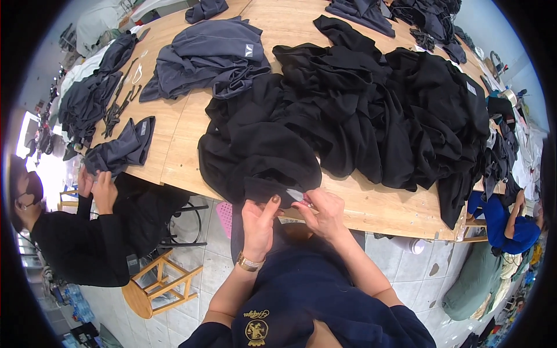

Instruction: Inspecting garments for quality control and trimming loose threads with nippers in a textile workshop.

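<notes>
A black garment (261, 153) lies bunched at the table's near edge, with its hem drawn toward me. My left hand (258, 226) pinches that hem between thumb and fingers. Close beside it, my right hand (325, 211) is closed around a small tool that looks like thread snips (295, 195), with a pale blade-like tip and a bit of pink at the fingers. The tip rests against the black cloth. Most of the tool is hidden by my right fingers.
More black garments (429, 110) are heaped across the wooden table (180, 139). Dark grey garments (203, 58) lie farther back. At left, a person (75, 243) handles a grey piece beside a wooden stool (145, 296). Another person in blue (519, 232) sits at far right.
</notes>
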Available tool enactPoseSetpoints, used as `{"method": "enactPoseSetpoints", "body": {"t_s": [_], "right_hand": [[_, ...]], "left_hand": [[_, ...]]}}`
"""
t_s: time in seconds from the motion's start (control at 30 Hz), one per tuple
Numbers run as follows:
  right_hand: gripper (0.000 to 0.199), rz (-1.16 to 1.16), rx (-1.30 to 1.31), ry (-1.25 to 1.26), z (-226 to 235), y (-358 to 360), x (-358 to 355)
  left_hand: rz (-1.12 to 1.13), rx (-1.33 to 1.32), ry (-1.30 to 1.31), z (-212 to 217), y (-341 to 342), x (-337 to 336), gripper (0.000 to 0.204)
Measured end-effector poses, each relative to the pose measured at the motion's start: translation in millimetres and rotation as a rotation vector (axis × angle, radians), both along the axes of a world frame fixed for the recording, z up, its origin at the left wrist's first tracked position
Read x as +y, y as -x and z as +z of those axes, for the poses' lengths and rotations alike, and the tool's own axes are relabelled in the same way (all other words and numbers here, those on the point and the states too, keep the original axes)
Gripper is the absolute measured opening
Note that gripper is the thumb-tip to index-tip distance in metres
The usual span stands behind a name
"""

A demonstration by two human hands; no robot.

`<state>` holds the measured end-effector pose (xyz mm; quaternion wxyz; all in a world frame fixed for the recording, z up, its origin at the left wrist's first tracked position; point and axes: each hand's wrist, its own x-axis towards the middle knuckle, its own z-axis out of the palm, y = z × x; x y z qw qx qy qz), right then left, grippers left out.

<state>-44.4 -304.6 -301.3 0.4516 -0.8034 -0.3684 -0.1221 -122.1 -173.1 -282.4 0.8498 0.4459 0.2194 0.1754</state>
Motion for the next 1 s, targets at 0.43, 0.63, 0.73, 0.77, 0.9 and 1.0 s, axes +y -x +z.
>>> {"method": "enactPoseSetpoints", "body": {"t_s": [0.43,0.63,0.73,0.77,0.9,1.0], "right_hand": [[0.018,-0.035,0.566,-0.178,15,-6,24],[0.020,-0.135,0.544,-0.411,-6,-6,15],[0.034,-0.007,0.103,-0.174,7,-5,14],[0.034,0.006,-0.024,-0.148,4,-8,17],[0.025,0.044,0.101,-0.046,-12,-11,9],[0.010,0.299,0.852,-0.308,-10,-15,7]], "left_hand": [[-0.233,0.227,-0.619,-13,7,-5,0.017],[-0.153,-0.044,0.071,-5,2,5,0.016],[-0.140,-0.080,0.149,-3,1,9,0.020],[-0.125,-0.092,0.151,-3,0,10,0.022],[-0.123,-0.065,-0.124,-13,-1,16,0.022],[-0.043,0.041,-0.487,-15,-5,18,0.020]]}}
